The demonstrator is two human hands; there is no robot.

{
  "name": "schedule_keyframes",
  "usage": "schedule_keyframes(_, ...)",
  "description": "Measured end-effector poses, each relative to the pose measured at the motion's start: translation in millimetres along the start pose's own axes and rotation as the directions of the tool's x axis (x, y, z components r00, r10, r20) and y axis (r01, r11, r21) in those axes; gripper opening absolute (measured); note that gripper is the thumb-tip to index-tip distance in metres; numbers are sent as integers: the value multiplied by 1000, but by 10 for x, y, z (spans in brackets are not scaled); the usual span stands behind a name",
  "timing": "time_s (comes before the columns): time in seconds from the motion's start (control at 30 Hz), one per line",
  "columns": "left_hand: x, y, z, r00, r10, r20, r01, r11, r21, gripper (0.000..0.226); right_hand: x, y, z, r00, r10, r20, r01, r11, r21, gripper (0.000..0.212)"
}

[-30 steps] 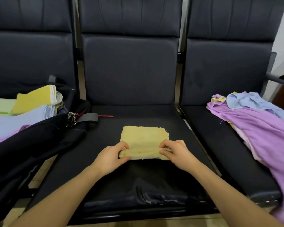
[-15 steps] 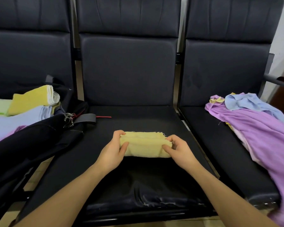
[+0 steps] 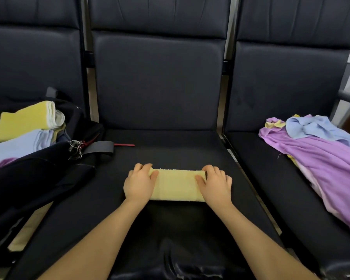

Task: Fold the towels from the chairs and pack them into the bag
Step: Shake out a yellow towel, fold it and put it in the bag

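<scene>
**Both hands on the folded yellow towel, middle seat**

You have a pale yellow terry towel (image 3: pixel 177 184), folded into a narrow band, lying flat on the black padded middle chair seat (image 3: pixel 170 150). Your left hand (image 3: pixel 138 183) covers its left end and your right hand (image 3: pixel 215 183) covers its right end. On each hand the fingers curl over the far edge of the towel while the thumb lies on top, pointing inward, so each hand grips its own end of the towel against the seat.

The black fabric bag (image 3: pixel 34 176) sits open to your left, spilling from the left seat onto the edge of the middle one. Inside it you can see a folded bright yellow towel (image 3: pixel 26 120) resting on a folded light blue towel (image 3: pixel 18 144), with a bit of purple cloth below them and pale green at the frame's left edge. A metal key ring (image 3: pixel 75 148) hangs at the bag's rim, beside a grey strap (image 3: pixel 99 147) lying on the middle seat.

On the black right chair seat (image 3: pixel 271 178), well apart from your hands, lies a loose purple towel (image 3: pixel 321 158) spread toward you, with a crumpled light blue towel (image 3: pixel 315 127) on its far end and a scrap of yellow cloth showing beside it.
</scene>
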State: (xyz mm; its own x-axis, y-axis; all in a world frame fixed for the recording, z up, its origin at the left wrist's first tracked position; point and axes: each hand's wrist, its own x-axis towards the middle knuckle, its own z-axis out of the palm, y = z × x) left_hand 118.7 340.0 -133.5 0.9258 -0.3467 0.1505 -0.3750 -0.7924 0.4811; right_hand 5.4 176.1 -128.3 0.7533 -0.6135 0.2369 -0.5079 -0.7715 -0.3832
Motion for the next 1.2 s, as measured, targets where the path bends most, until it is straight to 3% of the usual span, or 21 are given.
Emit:
schedule_keyframes(0.17, 86, -46, 68, 998, 57, 10, -58, 983, 175, 44, -36, 25, 25, 996, -65, 57, 69, 996, -60, 44)
schedule_keyframes(0.4, -29, -55, 81, 991, 131, -7, -125, 956, 264, 42, -164, -28, -5, 988, -121, 100, 134, 982, -135, 37)
schedule_keyframes(0.7, -260, -137, -108, 975, 221, -15, -209, 939, 272, 43, -351, -222, -89, 976, -116, 186, 101, 991, 88, 30)
schedule_keyframes(0.8, -334, -196, -264, 948, 284, -143, -231, 925, 303, 43, -426, -304, -169, 979, -163, 122, 136, 970, 201, 25)
schedule_keyframes(0.93, -317, -261, -576, 826, 414, -382, -297, 896, 329, 40, -477, -547, -397, 974, -228, 3, 213, 917, 336, 26)
schedule_keyframes(1.1, -202, -357, -1189, 770, 462, -441, -282, 865, 414, 45, -491, -968, -666, 953, -288, -97, 300, 841, 450, 26)
schedule_keyframes(1.2, -145, -477, -1505, 783, 428, -451, -251, 881, 401, 38, -425, -1318, -715, 933, -314, -175, 359, 797, 485, 22)
